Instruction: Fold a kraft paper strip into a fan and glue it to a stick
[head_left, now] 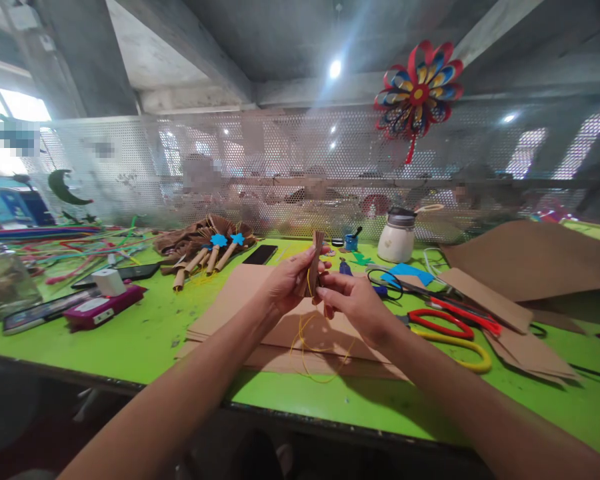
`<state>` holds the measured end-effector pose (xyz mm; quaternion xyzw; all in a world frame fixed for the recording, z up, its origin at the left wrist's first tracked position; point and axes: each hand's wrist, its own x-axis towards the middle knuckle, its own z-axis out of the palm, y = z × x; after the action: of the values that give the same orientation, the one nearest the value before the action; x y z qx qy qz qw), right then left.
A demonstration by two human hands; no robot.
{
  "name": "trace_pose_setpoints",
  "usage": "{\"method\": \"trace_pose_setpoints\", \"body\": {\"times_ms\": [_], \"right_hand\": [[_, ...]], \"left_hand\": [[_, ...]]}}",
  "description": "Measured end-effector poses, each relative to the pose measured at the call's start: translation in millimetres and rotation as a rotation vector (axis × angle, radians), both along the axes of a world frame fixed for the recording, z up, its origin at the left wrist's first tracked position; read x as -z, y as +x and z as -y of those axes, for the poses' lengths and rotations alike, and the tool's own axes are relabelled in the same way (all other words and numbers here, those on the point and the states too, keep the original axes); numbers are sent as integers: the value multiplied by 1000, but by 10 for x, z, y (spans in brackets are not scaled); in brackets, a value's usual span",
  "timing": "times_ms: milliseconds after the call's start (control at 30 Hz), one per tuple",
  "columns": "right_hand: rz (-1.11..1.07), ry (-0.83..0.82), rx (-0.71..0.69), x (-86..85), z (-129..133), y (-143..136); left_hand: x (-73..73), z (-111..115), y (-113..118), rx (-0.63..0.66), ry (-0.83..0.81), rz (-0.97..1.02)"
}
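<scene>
Between my two hands a narrow bundle of folded brown paper (317, 257) stands nearly upright. My left hand (287, 280) is closed round its left side, fingers near the upper part. The fingers of my right hand (349, 298) pinch at its lower right edge. A thin yellow string (303, 363) runs along the bundle and trails in loose loops over a stack of light brown paper sheets (245, 293) below. Whether the right fingers grip the string or the paper is too small to tell.
On the green table (130, 357) lie scissors with red handles (443, 323) and yellow ones (463, 345) at right, a white jar (397, 239), a black phone (261, 255), fan-like paper pieces (220, 250) at back left, and a purple power strip (103, 307) at left.
</scene>
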<state>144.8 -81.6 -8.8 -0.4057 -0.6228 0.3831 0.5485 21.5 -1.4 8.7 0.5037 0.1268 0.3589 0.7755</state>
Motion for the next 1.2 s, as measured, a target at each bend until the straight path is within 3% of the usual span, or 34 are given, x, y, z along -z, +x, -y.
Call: {"method": "trace_pose_setpoints", "body": {"times_ms": [133, 233, 433, 600, 900, 1200], "right_hand": [[-100, -62, -45, 43, -19, 0], [-60, -91, -65, 67, -21, -34], [237, -46, 35, -27, 48, -41], [499, 151, 224, -112, 100, 13], [496, 152, 419, 42, 32, -103], [419, 58, 331, 105, -3, -90]], "left_hand": [[4, -4, 8, 9, -14, 12], [5, 10, 30, -7, -29, 22], [17, 19, 36, -7, -31, 34], [30, 22, 45, -47, -33, 11], [104, 58, 145, -137, -8, -18], [117, 25, 122, -172, 52, 7]]}}
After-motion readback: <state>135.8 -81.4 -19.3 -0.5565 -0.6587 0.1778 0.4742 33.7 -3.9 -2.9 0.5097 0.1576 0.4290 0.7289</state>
